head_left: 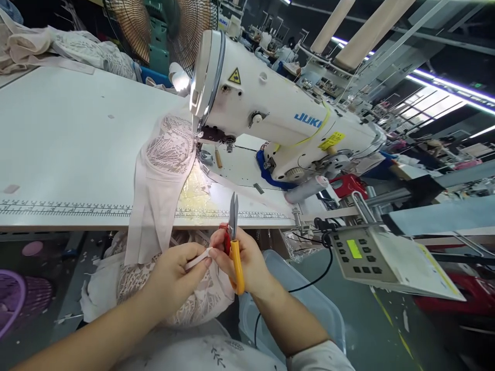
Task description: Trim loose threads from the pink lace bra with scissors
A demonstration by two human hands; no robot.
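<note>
Fingers of both hands pinch a white strip (198, 258); right hand (247, 263) also grips scissors (234, 242).

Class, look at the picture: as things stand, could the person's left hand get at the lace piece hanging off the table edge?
Probably yes. The left hand pinches a white strip just below the hanging lace piece, with nothing between them. It would have to let go of the strip first; the right hand holds the snips.

A white table (58, 149) carries a sewing machine (278, 118); a fan (154, 26) stands behind. Strip lights (448, 87) run overhead (very bright), above a grey floor (359, 319) with scraps.
</note>
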